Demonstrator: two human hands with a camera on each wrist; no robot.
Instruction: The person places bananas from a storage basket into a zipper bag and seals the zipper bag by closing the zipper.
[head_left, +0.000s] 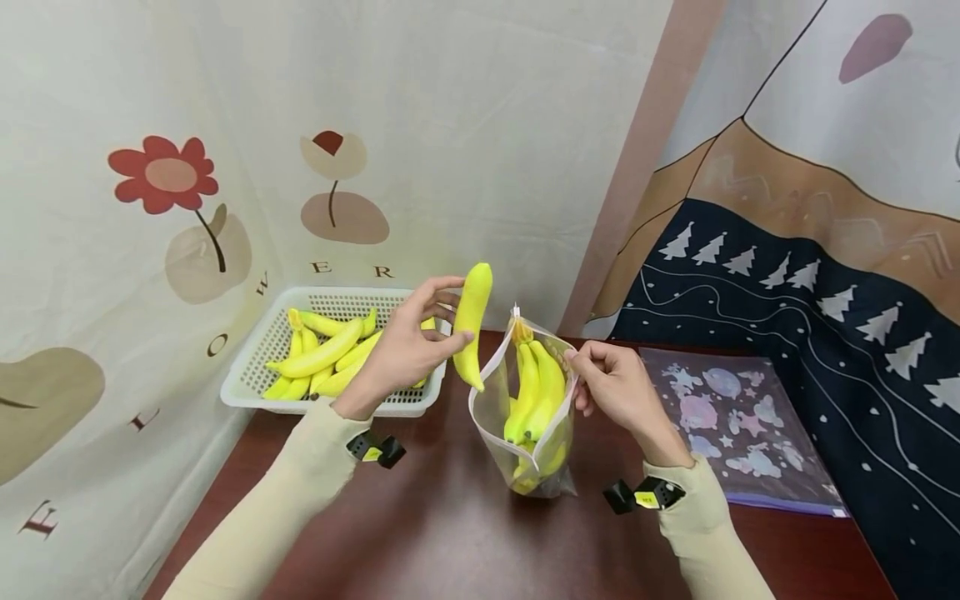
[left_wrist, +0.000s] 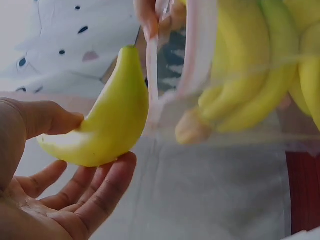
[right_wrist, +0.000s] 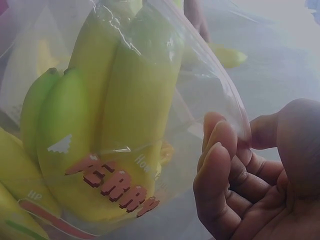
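Fingers (left_wrist: 114, 187) of left hand (head_left: 407, 340): narrow grip, holding one banana (head_left: 471, 325) just left of the bag (head_left: 491, 414) mouth.

Basket (head_left: 243, 390) of spare bananas (head_left: 321, 356) left of the bag; bunch (head_left: 552, 383) inside the bag. Right hand (head_left: 617, 387) pinches the bag's right rim, so the left is nearer the banana. Banana lies between thumb and fingertips, on the hand's bag side; long axis near upright in head view, slightly bowed, blunt end up, narrow tip down at the bag's left rim. Tip touching rim or apart: cannot tell.
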